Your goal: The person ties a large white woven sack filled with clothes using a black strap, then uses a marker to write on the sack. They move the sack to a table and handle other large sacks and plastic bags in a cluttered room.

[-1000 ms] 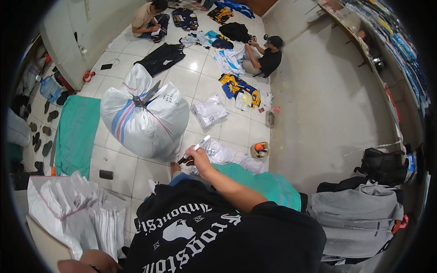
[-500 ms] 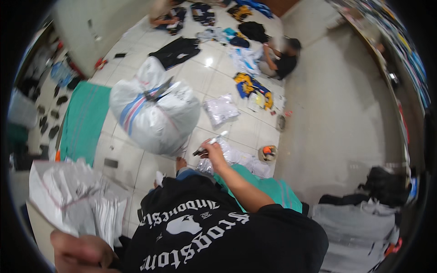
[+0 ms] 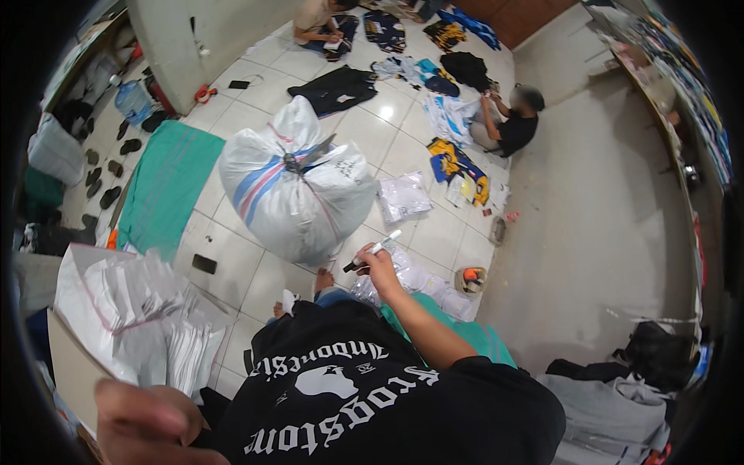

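The right hand is closed around a slim white marker pen with a dark tip, held out over the white tiled floor. The pen points toward 8 o'clock, its dark end just beside a big white woven plastic sack with blue and red stripes, tied at the top. At 3 o'clock from the hand lie clear plastic-wrapped packets. The left hand, blurred at the lower edge, has its fingers curled; whether it grips anything I cannot tell. At 12 o'clock from it sits a stack of flat white plastic bags.
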`<action>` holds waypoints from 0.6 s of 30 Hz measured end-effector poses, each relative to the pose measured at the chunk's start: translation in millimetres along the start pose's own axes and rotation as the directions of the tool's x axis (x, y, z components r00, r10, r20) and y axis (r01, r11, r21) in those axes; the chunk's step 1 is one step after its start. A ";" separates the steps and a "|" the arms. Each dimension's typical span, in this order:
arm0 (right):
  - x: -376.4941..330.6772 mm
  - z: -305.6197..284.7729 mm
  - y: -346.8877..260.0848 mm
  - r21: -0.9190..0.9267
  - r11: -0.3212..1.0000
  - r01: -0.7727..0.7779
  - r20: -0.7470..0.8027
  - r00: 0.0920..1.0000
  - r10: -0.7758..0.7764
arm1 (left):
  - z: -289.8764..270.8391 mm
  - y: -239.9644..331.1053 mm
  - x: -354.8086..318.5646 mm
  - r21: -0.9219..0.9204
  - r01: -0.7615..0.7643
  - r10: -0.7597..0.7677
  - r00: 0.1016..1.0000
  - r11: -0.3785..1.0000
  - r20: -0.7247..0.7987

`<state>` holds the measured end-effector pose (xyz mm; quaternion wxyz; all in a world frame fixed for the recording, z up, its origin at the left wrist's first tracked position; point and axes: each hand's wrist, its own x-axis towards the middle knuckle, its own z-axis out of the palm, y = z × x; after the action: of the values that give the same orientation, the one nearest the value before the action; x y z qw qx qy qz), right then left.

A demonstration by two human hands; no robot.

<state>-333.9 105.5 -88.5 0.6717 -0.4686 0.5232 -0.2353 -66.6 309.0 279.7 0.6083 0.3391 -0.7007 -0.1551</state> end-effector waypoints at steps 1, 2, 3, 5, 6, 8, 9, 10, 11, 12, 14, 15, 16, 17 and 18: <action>-0.9 -0.6 -2.0 -0.014 1.000 0.009 0.003 1.000 -0.009 | -0.4 -5.2 -2.0 -0.025 -0.015 0.015 1.000 1.000 -0.008; -0.2 0.3 -2.6 -0.026 0.999 0.018 0.003 1.000 -0.017 | -2.7 -6.1 -7.2 -0.026 -0.027 0.026 0.999 0.999 -0.032; 2.9 2.0 0.8 -0.016 0.999 0.036 0.027 0.999 -0.035 | -3.2 -6.4 -9.7 -0.027 -0.034 0.032 0.998 0.999 -0.047; 10.5 6.6 -1.1 -0.037 0.998 0.055 0.055 0.997 -0.053 | -6.1 -11.1 -17.0 -0.015 -0.054 0.053 0.995 0.998 -0.086; 13.9 8.7 -2.1 -0.047 0.997 0.065 0.068 0.996 -0.062 | -8.1 -11.6 -19.7 -0.003 -0.060 0.060 0.993 0.998 -0.100; 15.9 10.1 -4.8 -0.071 0.994 0.081 0.064 0.995 -0.077 | -6.9 -19.3 -23.7 0.010 -0.061 0.062 0.989 0.998 -0.137; 17.4 6.7 -5.7 -0.082 0.994 0.070 0.057 0.996 -0.065 | -4.8 -22.0 -22.6 0.002 -0.074 0.074 0.987 0.997 -0.146; 20.3 7.6 -4.9 -0.087 0.995 0.057 0.062 0.997 -0.052 | -2.9 -23.1 -22.8 -0.001 -0.075 0.074 0.987 0.997 -0.146; 22.7 5.5 -5.6 -0.092 0.994 0.062 0.088 0.995 -0.054 | -1.4 -23.7 -21.2 -0.005 -0.081 0.080 0.985 0.997 -0.150; 23.9 3.7 -5.6 -0.104 0.992 0.067 0.099 0.993 -0.056 | -1.3 -25.8 -22.2 -0.003 -0.086 0.085 0.984 0.996 -0.159; 24.5 4.6 -11.1 -0.122 0.989 0.090 0.105 0.992 -0.077 | -5.4 -28.0 -27.8 0.009 -0.114 0.114 0.975 0.993 -0.189; 26.7 6.5 -7.5 -0.141 0.985 0.099 0.113 0.990 -0.084 | -8.3 -28.8 -33.2 0.019 -0.122 0.123 0.969 0.992 -0.212; 26.5 6.8 -7.4 -0.140 0.986 0.092 0.110 0.991 -0.077 | -12.2 -29.9 -39.2 0.037 -0.135 0.140 0.961 0.990 -0.239; 27.1 7.5 -7.7 -0.133 0.987 0.087 0.112 0.991 -0.072 | -15.7 -33.1 -44.6 0.062 -0.143 0.155 0.949 0.988 -0.273; 27.6 7.5 -8.3 -0.125 0.989 0.080 0.115 0.991 -0.066 | -18.3 -36.6 -52.0 0.098 -0.135 0.160 0.934 0.986 -0.319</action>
<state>-316.2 82.4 -94.4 0.6588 -0.5424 0.4818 -0.1991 -37.0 320.7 221.7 0.7127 0.3289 -0.6192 -0.0245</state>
